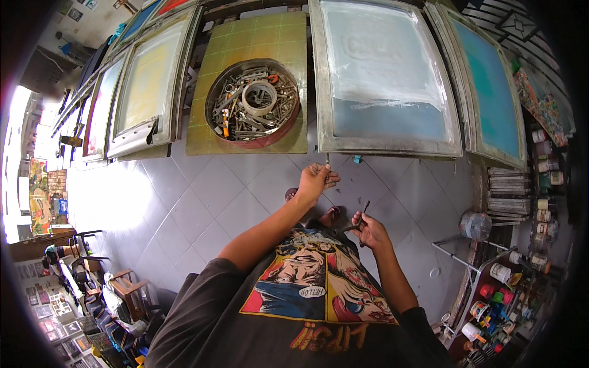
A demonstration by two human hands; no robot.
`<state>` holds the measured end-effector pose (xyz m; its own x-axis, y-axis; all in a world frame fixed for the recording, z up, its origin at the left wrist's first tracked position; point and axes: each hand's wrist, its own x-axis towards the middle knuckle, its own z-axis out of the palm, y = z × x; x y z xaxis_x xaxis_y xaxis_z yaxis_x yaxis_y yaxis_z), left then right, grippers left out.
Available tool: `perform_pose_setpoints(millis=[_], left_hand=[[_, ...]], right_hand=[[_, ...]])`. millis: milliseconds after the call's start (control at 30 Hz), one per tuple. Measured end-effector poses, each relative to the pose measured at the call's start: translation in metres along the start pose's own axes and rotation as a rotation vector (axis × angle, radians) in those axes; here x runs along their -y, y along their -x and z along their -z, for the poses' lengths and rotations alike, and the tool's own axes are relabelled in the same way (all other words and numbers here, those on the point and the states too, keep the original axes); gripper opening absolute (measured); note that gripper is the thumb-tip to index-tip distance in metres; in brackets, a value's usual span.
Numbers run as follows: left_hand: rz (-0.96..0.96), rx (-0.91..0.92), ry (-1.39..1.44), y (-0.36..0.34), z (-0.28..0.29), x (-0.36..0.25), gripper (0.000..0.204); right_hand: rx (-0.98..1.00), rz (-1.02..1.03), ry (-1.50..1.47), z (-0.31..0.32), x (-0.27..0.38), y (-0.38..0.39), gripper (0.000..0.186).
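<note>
My left hand [315,183] reaches up to the near edge of a screen-printing frame [392,142] with pale grey-blue mesh. Its thumb and fingertips pinch a small bolt [327,161] that stands out below the frame's lower left corner. Lower and to the right, in front of my shirt, my right hand [370,231] grips a dark three-armed wrench [351,228], Y-shaped, one arm pointing up past the fingers. The frame's underside is hidden.
A round red-rimmed tray [264,142] of bolts and metal parts sits on a yellow-green board [245,38] left of the frame. Other screens flank it: a teal one [488,80] and a yellow one [153,73]. A metal rack [457,264] and paint pots [500,273] stand right.
</note>
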<state>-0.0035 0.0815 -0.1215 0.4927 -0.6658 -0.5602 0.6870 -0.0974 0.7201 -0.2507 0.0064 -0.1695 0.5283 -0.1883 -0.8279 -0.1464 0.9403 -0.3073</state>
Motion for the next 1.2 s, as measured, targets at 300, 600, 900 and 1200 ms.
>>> perform_pose_setpoints(millis=[300,600,900,1200], left_hand=[[0.083,0.185,0.158,0.004,0.009,-0.006,0.020],[0.049,0.111,-0.044,-0.005,0.017,-0.007,0.017],[0.061,0.205,0.090,0.000,0.012,0.000,0.020],[-0.122,-0.181,-0.149,0.009,-0.005,0.007,0.017]], right_hand=[[-0.010,0.054,-0.091,0.005,-0.017,-0.004,0.018],[-0.177,0.203,-0.158,0.041,-0.026,0.011,0.016],[-0.344,0.282,-0.474,0.128,-0.012,0.033,0.017],[-0.310,0.200,-0.338,0.238,0.038,0.021,0.016]])
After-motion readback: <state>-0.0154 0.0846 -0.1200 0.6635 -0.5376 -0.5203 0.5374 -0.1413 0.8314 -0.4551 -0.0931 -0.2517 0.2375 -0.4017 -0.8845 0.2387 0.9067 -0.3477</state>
